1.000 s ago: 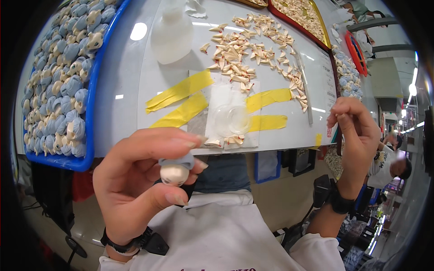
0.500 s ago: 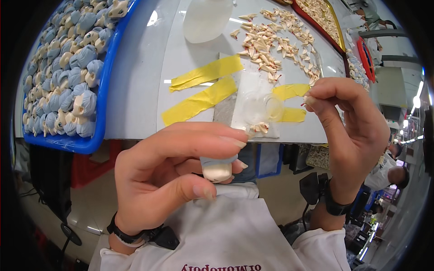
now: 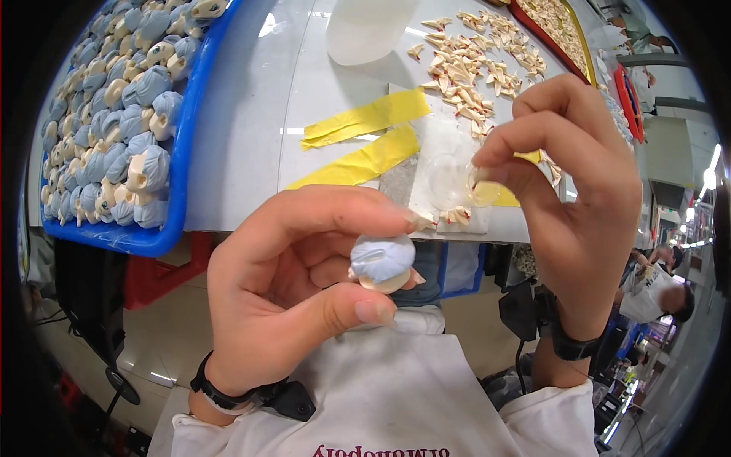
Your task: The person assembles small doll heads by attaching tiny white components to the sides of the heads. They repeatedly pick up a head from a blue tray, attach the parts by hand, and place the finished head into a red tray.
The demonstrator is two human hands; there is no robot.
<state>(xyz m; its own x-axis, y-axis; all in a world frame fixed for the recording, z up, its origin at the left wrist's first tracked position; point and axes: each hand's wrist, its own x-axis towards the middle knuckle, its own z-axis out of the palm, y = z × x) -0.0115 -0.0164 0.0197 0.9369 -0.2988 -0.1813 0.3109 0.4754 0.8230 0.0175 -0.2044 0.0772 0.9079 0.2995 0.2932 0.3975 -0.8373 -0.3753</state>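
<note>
My left hand [image 3: 304, 274] is closed around a small doll head [image 3: 382, 259], its moulded light-blue hair facing up and a bit of cream face below. The head sits between the thumb and the fingers, in front of the table edge. My right hand [image 3: 567, 160] pinches thumb and forefinger together over a clear round dish [image 3: 445, 183]. What lies in that pinch, if anything, is too small to make out. A few small cream pointed pieces [image 3: 455, 216] lie at the near side of the dish.
A blue tray [image 3: 179, 183] full of similar doll heads stands at left. Yellow tape strips [image 3: 365, 156] cross the white table [image 3: 251, 114]. Behind them are a translucent white container [image 3: 365, 30], a loose pile of pointed pieces [image 3: 472, 76] and another tray [image 3: 567, 65] of them.
My right hand has moved left to the clear dish; the tiny red-tipped piece seen in its pinch before no longer shows. My left hand has turned the doll head, bringing more blue hair into view.
</note>
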